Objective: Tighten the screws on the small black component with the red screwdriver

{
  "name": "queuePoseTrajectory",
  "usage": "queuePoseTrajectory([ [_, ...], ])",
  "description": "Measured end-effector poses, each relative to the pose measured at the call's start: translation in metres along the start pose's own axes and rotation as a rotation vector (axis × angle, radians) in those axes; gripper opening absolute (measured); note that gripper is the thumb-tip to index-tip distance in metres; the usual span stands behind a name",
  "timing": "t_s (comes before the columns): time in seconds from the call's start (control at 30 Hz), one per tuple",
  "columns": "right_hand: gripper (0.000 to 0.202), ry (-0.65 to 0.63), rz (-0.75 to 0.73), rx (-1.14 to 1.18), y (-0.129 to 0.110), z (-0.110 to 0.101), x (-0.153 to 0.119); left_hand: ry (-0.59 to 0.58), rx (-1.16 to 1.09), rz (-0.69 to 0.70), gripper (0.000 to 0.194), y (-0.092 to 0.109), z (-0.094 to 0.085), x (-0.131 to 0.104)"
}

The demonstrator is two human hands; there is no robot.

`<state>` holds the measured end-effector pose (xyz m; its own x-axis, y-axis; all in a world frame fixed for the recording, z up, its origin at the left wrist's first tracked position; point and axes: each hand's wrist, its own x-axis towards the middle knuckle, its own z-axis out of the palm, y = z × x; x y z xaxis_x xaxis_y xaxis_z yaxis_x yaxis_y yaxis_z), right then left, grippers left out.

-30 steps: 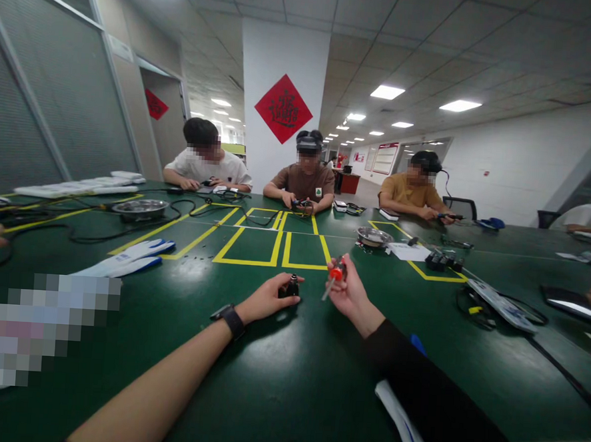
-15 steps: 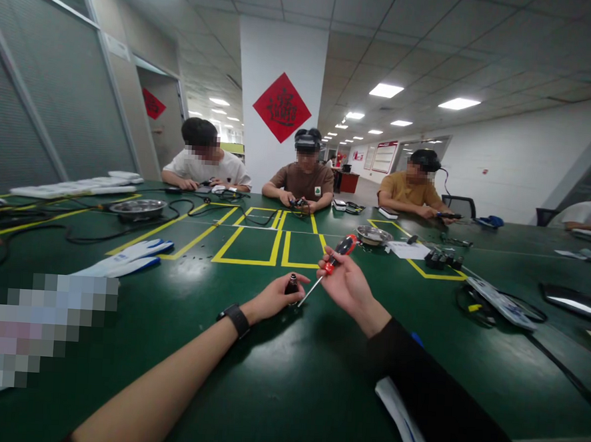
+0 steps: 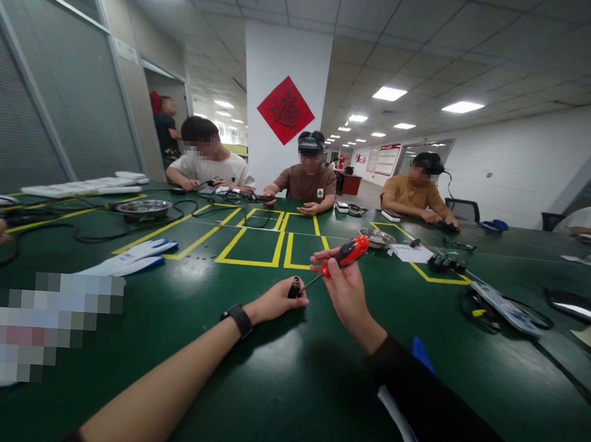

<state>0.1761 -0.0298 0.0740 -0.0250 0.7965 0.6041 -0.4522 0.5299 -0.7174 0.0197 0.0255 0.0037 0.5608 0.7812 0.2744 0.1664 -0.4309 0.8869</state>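
Observation:
My left hand (image 3: 279, 301), with a dark watch on its wrist, is closed around a small black cylindrical part (image 3: 295, 287) with a metallic top end. In my right hand (image 3: 344, 284) is a screwdriver (image 3: 352, 251) with a red and black handle, tilted so that its shaft points down and left. The shaft reaches the side of the black part; whether its tip sits in a screw I cannot tell. Both hands are over the middle of the green table (image 3: 265, 392).
Yellow tape rectangles (image 3: 250, 261) mark the table ahead. White-and-blue gloves (image 3: 138, 255) lie left. A metal bowl (image 3: 374, 237), black parts (image 3: 446, 262) and a power strip (image 3: 505, 307) are to the right. Another bowl (image 3: 143, 208) and cables stand left. Several people sit across the table.
The screwdriver has tipped to a flatter angle and its shaft has come up against the black part. My left fingers have closed more around that part. A person now shows in the doorway.

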Motion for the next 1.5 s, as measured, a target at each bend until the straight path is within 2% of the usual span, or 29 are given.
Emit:
queuePoseTrajectory([
  [0.37,0.016,-0.048,-0.054,-0.194,-0.004,0.01,-0.009,-0.005,-0.002,0.001,0.027,0.0,0.0,0.0],
  [0.57,0.009,0.023,-0.051,-0.217,-0.002,0.012,-0.015,0.008,0.013,0.015,0.026,0.004,0.001,-0.002],
  [0.73,0.032,-0.006,-0.043,-0.143,-0.003,0.013,-0.016,0.014,0.031,0.018,0.024,0.007,0.002,-0.003],
  [0.87,0.035,-0.043,-0.033,-0.225,-0.008,0.015,-0.014,0.004,0.04,0.015,0.024,0.004,0.002,-0.002],
  [1.07,0.009,-0.042,-0.016,-0.239,-0.005,0.015,-0.014,0.011,0.031,0.025,0.026,0.003,0.003,-0.002],
  [1.2,0.024,-0.014,-0.011,-0.14,-0.003,0.013,-0.016,0.014,0.004,0.029,0.025,0.003,0.004,-0.003],
  [1.33,0.032,-0.069,-0.012,-0.112,-0.004,0.013,-0.018,0.046,0.006,0.021,0.026,0.003,0.005,-0.002],
  [1.5,0.023,-0.08,-0.016,-0.173,-0.006,0.017,-0.017,0.049,0.014,-0.001,0.031,0.005,0.005,-0.003],
])
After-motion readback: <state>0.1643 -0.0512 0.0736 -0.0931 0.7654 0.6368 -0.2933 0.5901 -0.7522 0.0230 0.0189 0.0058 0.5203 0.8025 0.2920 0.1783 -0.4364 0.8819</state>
